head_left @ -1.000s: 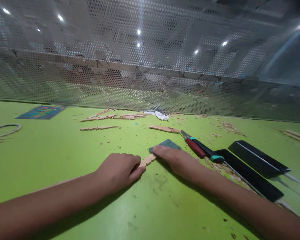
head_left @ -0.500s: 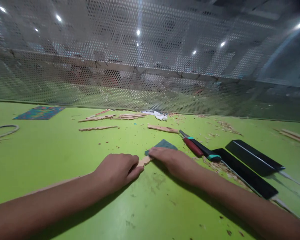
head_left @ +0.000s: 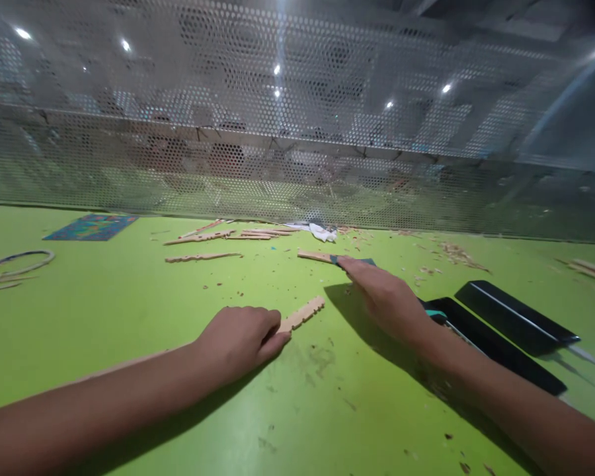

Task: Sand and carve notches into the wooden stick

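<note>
My left hand (head_left: 245, 340) is closed around a long pale wooden strip (head_left: 305, 314) on the green table. The strip's notched end sticks out past the thumb, and its other end runs back behind my left forearm. My right hand (head_left: 384, 297) is farther forward, to the right of the strip and apart from it. Its fingers hold a small dark grey-green sheet (head_left: 369, 262) that looks like sandpaper, and its edges show around the fingertips. Just left of these fingers lies a flat wooden piece (head_left: 313, 255). My right hand and forearm mostly hide the tools beneath; a teal-and-black handle end (head_left: 436, 315) shows.
Two black flat panels (head_left: 515, 317) lie at the right. Several carved sticks (head_left: 203, 257) lie at the back, near a crumpled white tissue (head_left: 322, 233). A patterned sheet (head_left: 92, 227) and a ring (head_left: 20, 263) are at left. A perforated metal screen (head_left: 297, 158) borders the table's back; wood shavings (head_left: 461, 254) are scattered about.
My right hand has lifted off the wooden strip and moved forward and right with the grey-green sheet, baring the strip's notched end. The left hand keeps its grip; the view shifted slightly.
</note>
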Demonstrator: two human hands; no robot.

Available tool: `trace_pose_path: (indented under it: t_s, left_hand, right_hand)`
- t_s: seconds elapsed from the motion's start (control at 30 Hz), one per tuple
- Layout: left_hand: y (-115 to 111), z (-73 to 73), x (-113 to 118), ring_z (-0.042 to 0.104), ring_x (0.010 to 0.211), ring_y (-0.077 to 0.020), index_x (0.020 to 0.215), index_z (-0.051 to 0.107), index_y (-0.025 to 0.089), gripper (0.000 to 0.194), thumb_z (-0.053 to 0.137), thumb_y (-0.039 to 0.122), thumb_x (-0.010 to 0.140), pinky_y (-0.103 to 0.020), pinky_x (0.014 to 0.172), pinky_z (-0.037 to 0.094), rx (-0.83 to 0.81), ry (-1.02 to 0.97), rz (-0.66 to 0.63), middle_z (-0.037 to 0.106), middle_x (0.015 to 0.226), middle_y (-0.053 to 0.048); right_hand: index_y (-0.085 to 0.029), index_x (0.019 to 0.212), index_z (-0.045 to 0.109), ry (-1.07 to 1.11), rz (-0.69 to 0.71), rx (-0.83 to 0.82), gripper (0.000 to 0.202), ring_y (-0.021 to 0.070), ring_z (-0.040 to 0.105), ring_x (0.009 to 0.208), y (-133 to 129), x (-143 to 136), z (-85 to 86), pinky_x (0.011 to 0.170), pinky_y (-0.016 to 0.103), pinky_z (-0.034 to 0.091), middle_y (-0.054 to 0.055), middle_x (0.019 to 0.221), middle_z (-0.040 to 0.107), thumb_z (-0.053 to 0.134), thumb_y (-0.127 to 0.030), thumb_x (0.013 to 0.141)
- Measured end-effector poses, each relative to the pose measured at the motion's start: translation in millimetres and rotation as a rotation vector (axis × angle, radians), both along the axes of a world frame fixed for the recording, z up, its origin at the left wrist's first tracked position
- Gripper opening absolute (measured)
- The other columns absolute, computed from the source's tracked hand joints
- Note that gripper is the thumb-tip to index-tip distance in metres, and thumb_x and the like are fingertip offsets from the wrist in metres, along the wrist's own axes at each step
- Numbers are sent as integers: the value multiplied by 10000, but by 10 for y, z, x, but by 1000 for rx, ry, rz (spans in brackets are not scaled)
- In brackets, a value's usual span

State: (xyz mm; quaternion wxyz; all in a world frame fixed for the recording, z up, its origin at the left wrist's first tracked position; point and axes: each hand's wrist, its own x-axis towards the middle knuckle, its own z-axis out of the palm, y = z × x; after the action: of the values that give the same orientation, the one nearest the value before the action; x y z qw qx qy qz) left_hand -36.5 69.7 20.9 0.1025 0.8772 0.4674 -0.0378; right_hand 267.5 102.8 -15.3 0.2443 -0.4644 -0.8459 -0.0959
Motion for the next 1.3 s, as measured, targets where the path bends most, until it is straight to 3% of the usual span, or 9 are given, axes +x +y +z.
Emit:
trace_pose_path:
  t_s: [0.13, 0.43, 0.67, 0.87, 1.1, 1.3]
  left_hand:
    - [10, -19, -2, 615, 629, -223, 844, 637, 220, 418, 381, 473, 1058, -299, 521, 252, 4, 1, -3, 727, 780, -65]
    - [14, 0, 14, 595, 597, -220, 828, 648, 222, 407, 408, 472, 1041, -314, 511, 229, -5, 1, 12, 724, 759, -64]
    - [13, -1, 5, 611, 596, -220, 811, 631, 219, 394, 422, 467, 1034, -313, 511, 238, -15, -18, 9, 714, 753, -59]
    - [16, -10, -12, 608, 598, -223, 799, 633, 222, 398, 416, 461, 1031, -313, 511, 241, -19, -17, 3, 712, 740, -60]
    - [35, -21, -11, 603, 603, -220, 805, 631, 224, 403, 404, 469, 1030, -320, 513, 209, -9, -11, -4, 721, 758, -68]
    - [28, -17, -11, 612, 594, -214, 804, 633, 218, 396, 421, 465, 1029, -319, 506, 226, -9, -20, -12, 713, 746, -61]
  right_hand:
    - [-135, 1418, 660, -18, 38, -5, 579, 301, 672, 1312, -2, -51, -33, 1118, 544, 548, 161, 1394, 705, 412, 22, 919]
    - [-201, 1335, 720, -74, 233, -120, 520, 267, 672, 1311, -213, -377, -86, 1091, 484, 562, 111, 1385, 723, 455, 19, 944]
    - [-165, 1216, 781, -14, 155, -133, 505, 289, 735, 1174, -107, -260, -129, 1034, 504, 596, 152, 1253, 773, 461, 45, 886]
    - [-125, 1333, 724, 20, 90, -92, 553, 319, 717, 1229, -165, -217, -95, 1054, 522, 588, 187, 1346, 728, 408, 40, 910]
    - [-190, 1350, 714, -15, 292, -179, 485, 273, 701, 1271, -298, -476, -130, 1086, 480, 575, 123, 1352, 739, 481, -10, 964]
    - [-220, 1487, 610, -25, 170, -214, 577, 294, 654, 1336, -379, -421, -252, 1125, 511, 542, 122, 1490, 634, 508, -30, 951]
